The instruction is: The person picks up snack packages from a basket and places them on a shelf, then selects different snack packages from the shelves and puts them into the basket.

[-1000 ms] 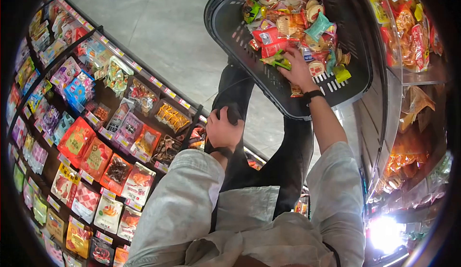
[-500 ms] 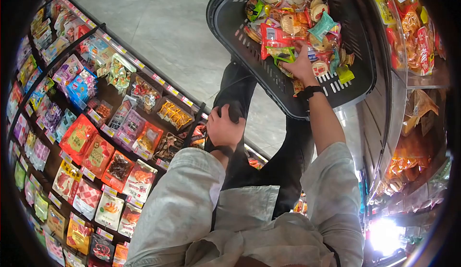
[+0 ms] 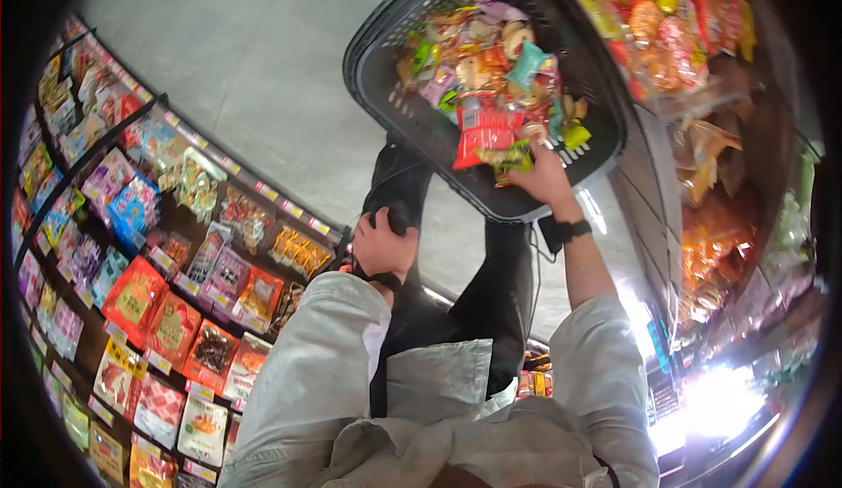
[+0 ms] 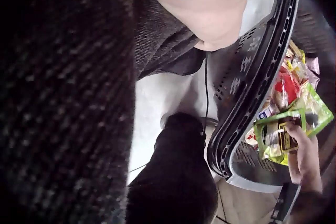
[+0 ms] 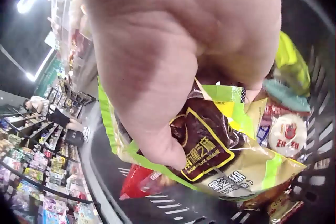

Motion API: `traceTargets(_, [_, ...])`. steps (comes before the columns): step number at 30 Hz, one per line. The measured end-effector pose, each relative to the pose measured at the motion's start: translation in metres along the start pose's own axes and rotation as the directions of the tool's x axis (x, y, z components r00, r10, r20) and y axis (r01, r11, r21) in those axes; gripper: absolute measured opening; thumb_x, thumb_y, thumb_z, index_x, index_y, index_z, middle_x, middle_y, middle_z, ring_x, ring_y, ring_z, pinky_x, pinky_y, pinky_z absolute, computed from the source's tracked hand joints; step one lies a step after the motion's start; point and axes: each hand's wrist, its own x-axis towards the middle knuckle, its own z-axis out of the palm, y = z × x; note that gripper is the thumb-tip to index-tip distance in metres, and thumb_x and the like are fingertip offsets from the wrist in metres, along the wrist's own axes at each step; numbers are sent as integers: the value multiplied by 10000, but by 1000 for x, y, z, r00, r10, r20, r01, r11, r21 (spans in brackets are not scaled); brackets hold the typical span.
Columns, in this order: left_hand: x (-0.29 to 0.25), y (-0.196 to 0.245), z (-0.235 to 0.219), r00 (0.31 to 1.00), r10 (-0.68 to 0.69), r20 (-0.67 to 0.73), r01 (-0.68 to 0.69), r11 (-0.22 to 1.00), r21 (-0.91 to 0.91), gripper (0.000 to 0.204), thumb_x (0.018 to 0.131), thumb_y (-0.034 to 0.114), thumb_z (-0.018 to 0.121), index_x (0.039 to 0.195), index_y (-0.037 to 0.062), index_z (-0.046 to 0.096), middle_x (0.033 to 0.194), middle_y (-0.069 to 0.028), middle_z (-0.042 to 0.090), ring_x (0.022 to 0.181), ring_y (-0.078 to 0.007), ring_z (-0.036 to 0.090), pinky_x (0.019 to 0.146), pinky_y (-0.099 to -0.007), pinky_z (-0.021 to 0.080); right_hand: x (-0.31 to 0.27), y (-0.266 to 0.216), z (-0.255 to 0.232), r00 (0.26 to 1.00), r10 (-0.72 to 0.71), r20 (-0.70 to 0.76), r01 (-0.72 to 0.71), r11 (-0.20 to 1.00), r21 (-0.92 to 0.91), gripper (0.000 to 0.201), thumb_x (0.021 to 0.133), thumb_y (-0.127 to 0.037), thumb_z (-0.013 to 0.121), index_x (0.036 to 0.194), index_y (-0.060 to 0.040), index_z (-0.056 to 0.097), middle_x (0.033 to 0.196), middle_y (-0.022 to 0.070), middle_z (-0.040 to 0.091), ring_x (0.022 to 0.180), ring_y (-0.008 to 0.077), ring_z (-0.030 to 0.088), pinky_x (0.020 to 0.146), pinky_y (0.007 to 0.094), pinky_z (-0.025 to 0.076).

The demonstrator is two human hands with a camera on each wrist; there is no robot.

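Observation:
My right hand (image 3: pixel 545 178) is inside the dark grey shopping basket (image 3: pixel 375 93), at its near end. It pinches a small green-edged snack packet (image 3: pixel 507 156), thumb in front. In the right wrist view this packet (image 5: pixel 247 169) shows a brown label with yellow lettering about black sesame. Behind it lies a red packet (image 3: pixel 485 128), among many small wrapped snacks, including a teal one (image 3: pixel 527 64) and a lime-yellow one (image 3: pixel 575 135). My left hand (image 3: pixel 386 242) rests on the dark-trousered knee, holding nothing; only its lower part shows in the left wrist view.
Shelves of bagged snacks (image 3: pixel 171 326) run along the left. Orange and yellow packets (image 3: pixel 675 45) hang behind clear bins at the right. Grey floor (image 3: pixel 246 58) lies beyond the knees. A person (image 5: pixel 39 106) sits farther down the aisle in the right wrist view.
My right hand has lifted the green-edged packet from among the snacks toward me. The red packet now lies closer to the basket's near end. The head view has shifted; my left hand stays on the knee.

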Motion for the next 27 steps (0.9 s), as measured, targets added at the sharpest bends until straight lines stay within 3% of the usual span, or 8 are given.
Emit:
traceTargets(7, [36, -26, -16, 994, 106, 26, -100, 978, -183, 550, 740, 398, 765, 1204, 115, 679, 1184, -209, 655, 1065, -420, 654, 901, -546, 544, -216, -90, -69, 931, -23, -365, 57, 995, 84, 786, 683, -93, 804, 1437, -61, 585, 1055, 142, 749, 988, 385, 680, 929, 468, 539])
traceTargets(10, [109, -119, 21, 904, 229, 361, 77, 745, -663, 371, 859, 315, 689, 1092, 27, 696, 973, -168, 718, 874, -302, 699, 764, -473, 572, -325, -168, -78, 854, 95, -512, -8, 986, 169, 786, 695, -80, 817, 1445, -61, 582, 1044, 138, 757, 1007, 339, 696, 927, 439, 543])
traceTargets(11, [136, -131, 1, 779, 235, 582, 285, 694, -661, 313, 903, 278, 657, 1045, 1, 695, 891, -146, 727, 787, -253, 701, 695, -425, 578, -357, -187, -74, 822, 122, -556, -33, 985, 167, 782, 708, -80, 821, 1450, -50, 577, 1054, 132, 763, 1020, 298, 716, 936, 412, 549])
traceTargets(12, [120, -108, -64, 864, 29, 503, 400, 567, -720, 258, 950, 239, 617, 1027, 0, 676, 798, -88, 694, 658, -178, 649, 594, -320, 531, -381, -202, -71, 786, 145, -601, -55, 985, 166, 777, 721, -79, 825, 1455, -39, 571, 1064, 125, 769, 1033, 257, 736, 945, 385, 555])
traceTargets(16, [141, -117, -188, 895, 226, 385, 162, 640, -751, 258, 968, 237, 610, 1104, 24, 660, 825, -65, 681, 723, -150, 636, 636, -293, 511, -441, -254, -40, 710, 294, -640, 104, 855, 508, 779, 728, -71, 813, 1466, -40, 567, 1073, 103, 771, 1005, 193, 742, 915, 342, 569])
traceTargets(19, [94, -93, -296, 854, 456, 251, -149, 676, -721, 260, 983, 215, 633, 1186, 52, 644, 953, -48, 698, 866, -154, 649, 769, -298, 524, -478, -289, -30, 749, 239, -617, 172, 830, 531, 788, 735, -95, 839, 1472, -41, 564, 1054, 95, 773, 975, 184, 750, 892, 337, 576])
traceTargets(23, [-46, -52, -412, 604, 787, 124, -316, 380, -870, 337, 1042, 253, 625, 1330, 78, 603, 1217, -37, 662, 1107, -143, 623, 953, -305, 503, -504, -313, -14, 803, 18, -595, 343, 803, 488, 821, 722, -104, 849, 1487, -70, 555, 1071, 107, 762, 987, 203, 744, 895, 345, 571])
traceTargets(27, [-167, -66, -438, 503, 853, 140, -10, 168, -986, 578, 1027, 235, 660, 1537, 83, 437, 1418, -87, 572, 1299, -170, 555, 1057, -337, 480, -508, -329, -2, 769, -263, -582, 497, 819, 287, 868, 684, -67, 823, 1503, -146, 547, 1162, 151, 707, 1045, 304, 711, 929, 395, 559])
